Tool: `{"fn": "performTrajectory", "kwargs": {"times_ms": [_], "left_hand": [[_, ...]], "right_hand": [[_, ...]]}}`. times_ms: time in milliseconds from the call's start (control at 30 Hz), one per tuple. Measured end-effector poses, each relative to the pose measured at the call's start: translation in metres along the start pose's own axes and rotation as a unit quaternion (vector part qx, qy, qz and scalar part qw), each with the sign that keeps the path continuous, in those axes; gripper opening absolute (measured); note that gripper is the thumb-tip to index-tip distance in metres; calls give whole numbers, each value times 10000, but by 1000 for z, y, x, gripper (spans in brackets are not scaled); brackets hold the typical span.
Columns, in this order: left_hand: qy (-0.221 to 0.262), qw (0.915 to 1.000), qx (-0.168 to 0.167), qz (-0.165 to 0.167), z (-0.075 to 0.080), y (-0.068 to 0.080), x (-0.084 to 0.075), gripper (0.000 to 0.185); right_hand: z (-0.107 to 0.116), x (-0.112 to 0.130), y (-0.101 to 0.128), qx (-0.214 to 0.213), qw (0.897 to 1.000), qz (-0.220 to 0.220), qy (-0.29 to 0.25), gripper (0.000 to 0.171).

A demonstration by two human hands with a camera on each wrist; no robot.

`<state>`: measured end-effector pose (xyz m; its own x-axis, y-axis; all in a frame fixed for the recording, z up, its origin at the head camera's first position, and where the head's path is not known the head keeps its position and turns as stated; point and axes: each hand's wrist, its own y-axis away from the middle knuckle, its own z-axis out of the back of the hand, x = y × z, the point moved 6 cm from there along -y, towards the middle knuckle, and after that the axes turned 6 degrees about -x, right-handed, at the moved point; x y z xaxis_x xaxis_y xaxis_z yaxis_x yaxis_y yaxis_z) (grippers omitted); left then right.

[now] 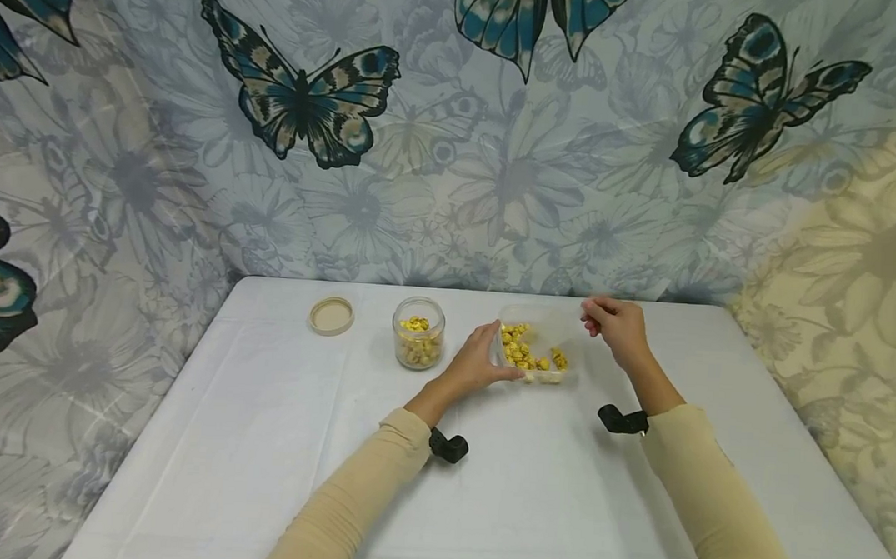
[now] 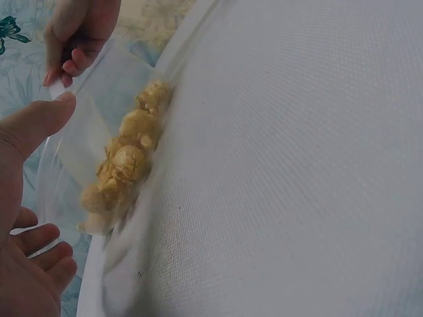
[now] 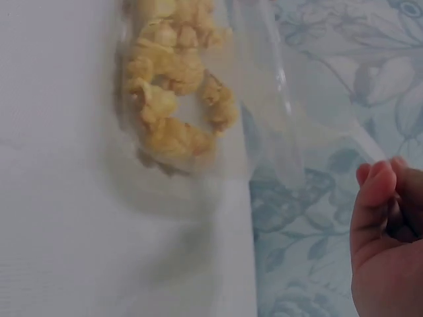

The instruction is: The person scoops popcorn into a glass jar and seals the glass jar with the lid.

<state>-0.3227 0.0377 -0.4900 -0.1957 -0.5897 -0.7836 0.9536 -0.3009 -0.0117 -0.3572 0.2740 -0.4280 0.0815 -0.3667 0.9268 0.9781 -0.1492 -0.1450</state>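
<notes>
A clear plastic container (image 1: pixel 558 374) with yellow popcorn (image 1: pixel 516 342) in it stands on the table near its far edge. My left hand (image 1: pixel 480 356) holds its left side, the thumb at the front and the fingers toward the back. Beyond the container's right side, my right hand (image 1: pixel 617 327) is raised, thumb and fingertips pinching the thin end of a pale translucent spoon-like utensil (image 3: pixel 368 142). That utensil slants down toward the container; its far end is hard to make out. To the left stands an uncovered clear jar (image 1: pixel 418 345), partly filled with popcorn.
A round beige-rimmed lid (image 1: pixel 331 316) lies left of the jar. White cloth covers the table (image 1: pixel 261 438), whose far edge runs close behind the containers. A butterfly-patterned backdrop (image 1: pixel 421 212) hangs behind. A small black device (image 1: pixel 450 446) is strapped at each wrist.
</notes>
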Motion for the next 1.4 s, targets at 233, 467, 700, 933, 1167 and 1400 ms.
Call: {"fn": "performTrajectory", "kwargs": {"times_ms": [233, 467, 700, 933, 1167, 1400], "left_hand": [[1, 10000, -9, -34, -2, 0, -2, 101], [-32, 9999, -94, -28, 0, -1, -2, 100], [-94, 9999, -91, 7, 1, -2, -2, 99], [-58, 9999, -93, 8, 1, -1, -3, 99], [-106, 9999, -93, -26, 0, 0, -3, 98], [-145, 9998, -109, -27, 1, 0, -4, 98]], "right_hand": [[-1, -17, 9, 428, 9972, -364, -492, 42], [-5, -27, 20, 574, 9911, -870, -830, 38], [-10, -25, 26, 350, 9785, -1731, -1062, 32], [-14, -24, 24, -6, 9651, -2356, -1139, 15], [-15, -27, 24, -204, 9434, -2938, -1529, 10], [-13, -27, 23, -185, 9252, -3272, -1914, 16]]}}
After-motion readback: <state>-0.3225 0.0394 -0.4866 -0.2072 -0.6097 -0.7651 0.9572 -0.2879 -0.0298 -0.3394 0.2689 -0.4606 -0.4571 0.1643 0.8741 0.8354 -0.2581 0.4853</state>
